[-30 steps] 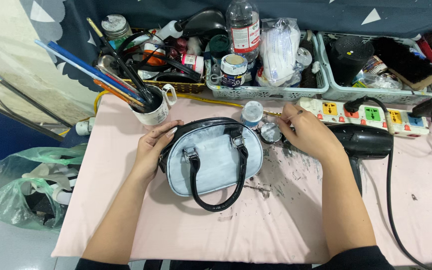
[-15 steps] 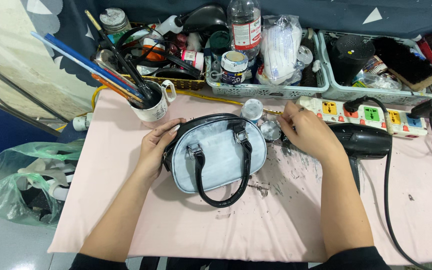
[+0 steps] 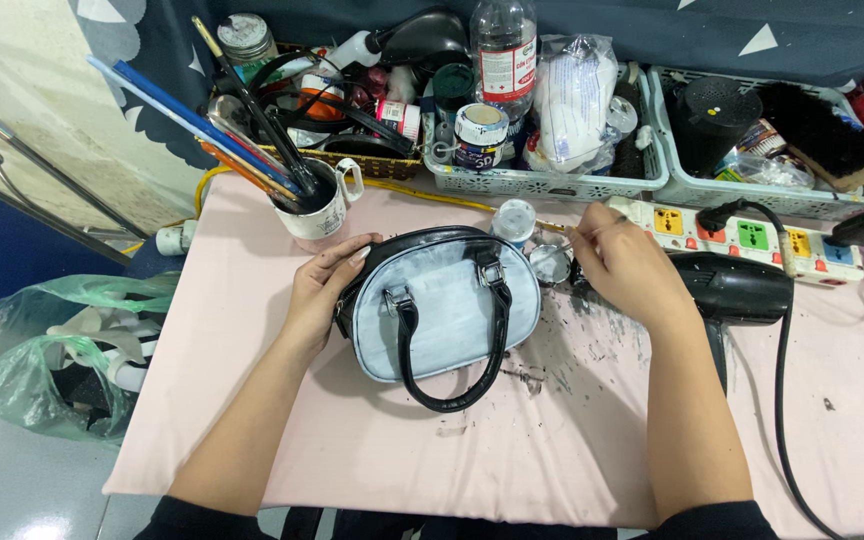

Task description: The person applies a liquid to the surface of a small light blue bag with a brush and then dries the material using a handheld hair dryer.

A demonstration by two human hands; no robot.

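Small light-blue handbag, black trim, lies flat mid-counter. Left hand cupped on bag's left edge, steadying it. Right hand pinches thin brush, tip at small open paint pot near back edge.

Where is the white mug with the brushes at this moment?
In the head view the white mug stands at the back left of the pink table, just behind the left hand and the handbag.
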